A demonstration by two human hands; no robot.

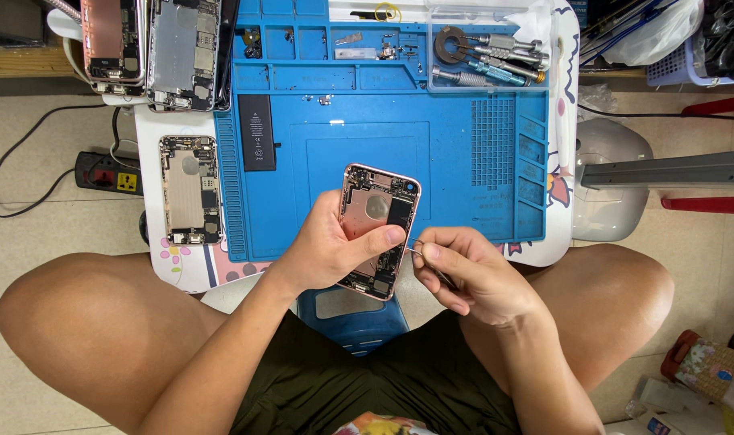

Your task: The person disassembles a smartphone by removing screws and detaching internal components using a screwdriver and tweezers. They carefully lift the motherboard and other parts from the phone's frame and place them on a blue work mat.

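The left hand (326,250) holds an open pink phone shell (377,229) up over the near edge of the blue mat (479,161). The fingers curl round the back and the thumb presses on the front, so the shell stays still and its inside faces up to the eyes. It leans a little, top end away from the body.

The right hand (471,270) is closed in a pinch on thin tweezers (419,250). The tip points at the right edge of the shell, just beside the left thumb. The hands sit close together, likely so the small tool can reach the tiny parts without shaking.

The mat lies on a small white table (564,234) between the knees. A black battery (256,133) rests on the left part of the mat, out of the way. Screwdrivers (487,60) lie in a clear tray (536,82) at the top right, easy to grab. Little parts sit in the mat's small boxes along the top so they do not roll off.

Another open phone (190,189) lies flat on the table, left of the mat. More open phones (153,48) are stacked at the top left. A power strip (107,171) sits on the floor.
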